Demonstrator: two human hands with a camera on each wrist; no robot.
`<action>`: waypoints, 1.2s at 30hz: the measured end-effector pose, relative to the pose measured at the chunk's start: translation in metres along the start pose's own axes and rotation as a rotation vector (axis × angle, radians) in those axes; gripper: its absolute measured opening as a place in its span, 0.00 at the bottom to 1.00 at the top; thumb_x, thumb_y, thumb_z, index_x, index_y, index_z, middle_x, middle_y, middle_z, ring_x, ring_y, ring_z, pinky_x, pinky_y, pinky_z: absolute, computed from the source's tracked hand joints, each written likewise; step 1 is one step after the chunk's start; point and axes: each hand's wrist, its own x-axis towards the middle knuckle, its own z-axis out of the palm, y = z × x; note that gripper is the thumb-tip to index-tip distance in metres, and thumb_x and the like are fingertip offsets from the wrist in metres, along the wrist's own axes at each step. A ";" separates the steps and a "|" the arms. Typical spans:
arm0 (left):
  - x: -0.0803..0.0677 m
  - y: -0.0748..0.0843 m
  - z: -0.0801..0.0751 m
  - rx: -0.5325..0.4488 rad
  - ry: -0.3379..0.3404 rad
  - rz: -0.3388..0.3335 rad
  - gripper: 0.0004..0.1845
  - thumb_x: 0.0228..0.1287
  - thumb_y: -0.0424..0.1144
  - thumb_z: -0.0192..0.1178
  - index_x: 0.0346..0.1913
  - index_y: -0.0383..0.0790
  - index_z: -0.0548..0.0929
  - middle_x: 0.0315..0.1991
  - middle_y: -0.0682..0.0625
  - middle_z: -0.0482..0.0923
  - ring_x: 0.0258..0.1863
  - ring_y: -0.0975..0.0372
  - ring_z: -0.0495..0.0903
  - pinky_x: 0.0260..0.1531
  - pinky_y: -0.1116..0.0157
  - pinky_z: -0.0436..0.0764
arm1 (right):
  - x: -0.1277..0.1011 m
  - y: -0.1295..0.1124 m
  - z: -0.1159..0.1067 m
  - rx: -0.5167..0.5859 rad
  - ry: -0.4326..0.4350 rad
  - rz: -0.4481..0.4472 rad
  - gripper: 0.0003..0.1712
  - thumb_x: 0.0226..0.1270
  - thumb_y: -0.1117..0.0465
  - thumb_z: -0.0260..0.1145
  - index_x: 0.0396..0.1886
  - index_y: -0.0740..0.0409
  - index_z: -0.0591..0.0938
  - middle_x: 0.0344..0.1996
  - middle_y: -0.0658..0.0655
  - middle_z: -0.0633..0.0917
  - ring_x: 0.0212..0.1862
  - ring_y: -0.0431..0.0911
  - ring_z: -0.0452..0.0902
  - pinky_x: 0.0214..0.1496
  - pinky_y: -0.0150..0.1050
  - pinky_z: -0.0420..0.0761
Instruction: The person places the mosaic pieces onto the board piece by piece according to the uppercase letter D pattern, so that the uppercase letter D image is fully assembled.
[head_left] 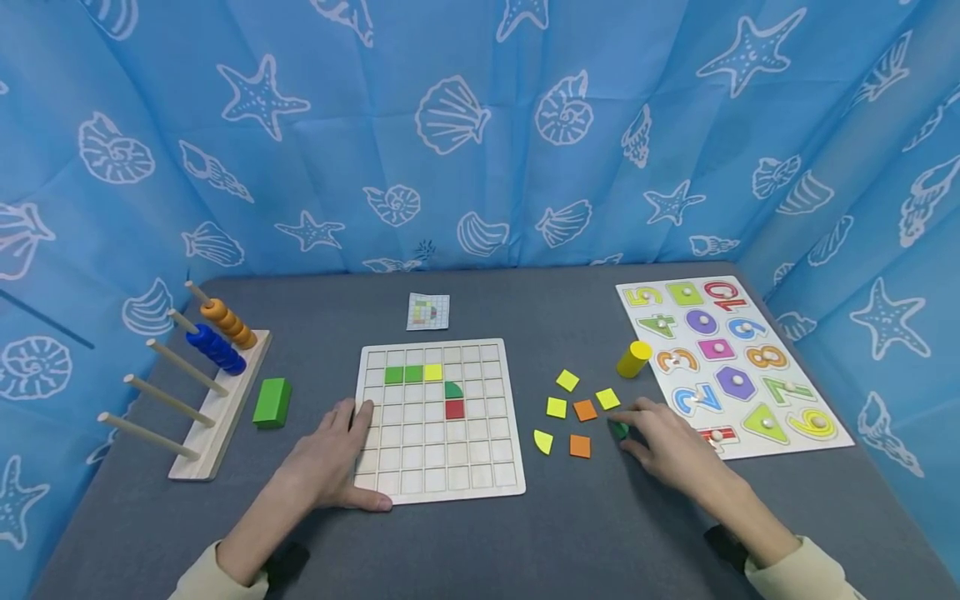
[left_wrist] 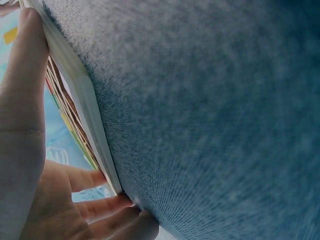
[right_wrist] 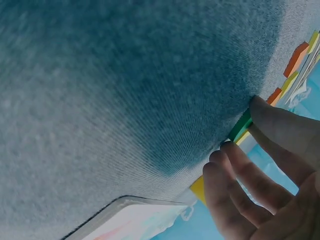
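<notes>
My left hand [head_left: 330, 457] rests along the left edge of a white grid board [head_left: 435, 457], its thumb at the near edge. On the board sit two light green squares, a yellow square [head_left: 433, 372], a dark green quarter-circle [head_left: 453, 389] and a red square [head_left: 454, 409]. To the right of the board, my right hand [head_left: 670, 443] pinches a dark green piece [right_wrist: 242, 125] between thumb and fingertips, low over the grey tabletop. My fingers partly hide its shape. Near that hand lie yellow squares [head_left: 607, 399], orange squares [head_left: 580, 446] and a yellow quarter-circle [head_left: 543, 442].
A small pattern card [head_left: 428, 312] lies behind the board. At left stand a peg rack [head_left: 225, 408] with beads and a green block [head_left: 272, 403]. A yellow cylinder [head_left: 634, 359] stands beside a number puzzle board [head_left: 817, 433] at right. A blue curtain [head_left: 480, 167] hangs behind.
</notes>
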 end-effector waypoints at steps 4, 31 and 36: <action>0.000 0.000 0.001 0.000 0.004 0.008 0.76 0.32 0.79 0.74 0.77 0.29 0.59 0.72 0.28 0.61 0.68 0.38 0.69 0.46 0.41 0.84 | 0.000 0.001 0.001 0.007 0.004 -0.005 0.19 0.56 0.68 0.78 0.50 0.61 0.89 0.40 0.57 0.87 0.41 0.48 0.84 0.45 0.50 0.86; 0.000 0.000 0.002 0.000 0.012 0.014 0.75 0.32 0.78 0.74 0.77 0.29 0.60 0.71 0.28 0.62 0.67 0.38 0.69 0.46 0.41 0.84 | 0.005 -0.011 -0.001 0.071 -0.012 -0.001 0.16 0.59 0.59 0.78 0.47 0.57 0.90 0.40 0.54 0.87 0.38 0.44 0.80 0.41 0.45 0.84; 0.001 0.000 0.001 0.003 0.003 0.009 0.75 0.32 0.78 0.74 0.77 0.29 0.59 0.71 0.28 0.61 0.68 0.39 0.69 0.46 0.41 0.84 | 0.011 -0.026 -0.004 0.068 0.000 -0.006 0.16 0.60 0.59 0.78 0.47 0.58 0.90 0.35 0.52 0.85 0.33 0.40 0.73 0.34 0.35 0.75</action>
